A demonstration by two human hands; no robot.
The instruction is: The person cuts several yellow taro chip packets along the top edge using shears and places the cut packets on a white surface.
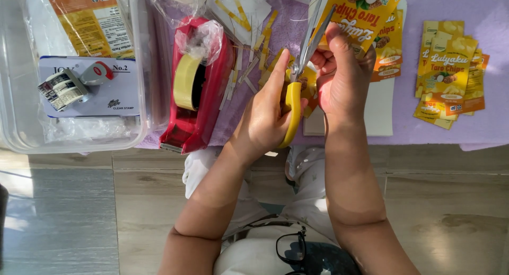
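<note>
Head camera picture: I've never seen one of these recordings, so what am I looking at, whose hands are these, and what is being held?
One camera, worn on a person's head, looks down at their own two bare hands; there is no machine. The left hand grips yellow-handled scissors, blades pointing up. The right hand holds a yellow snack packet label against the blades. A purple table carries a red tape dispenser, paper offcuts, a stack of similar labels on the right, and a clear plastic bin holding a small stamp. Below are the person's lap, a pair of glasses and the wooden floor.
</note>
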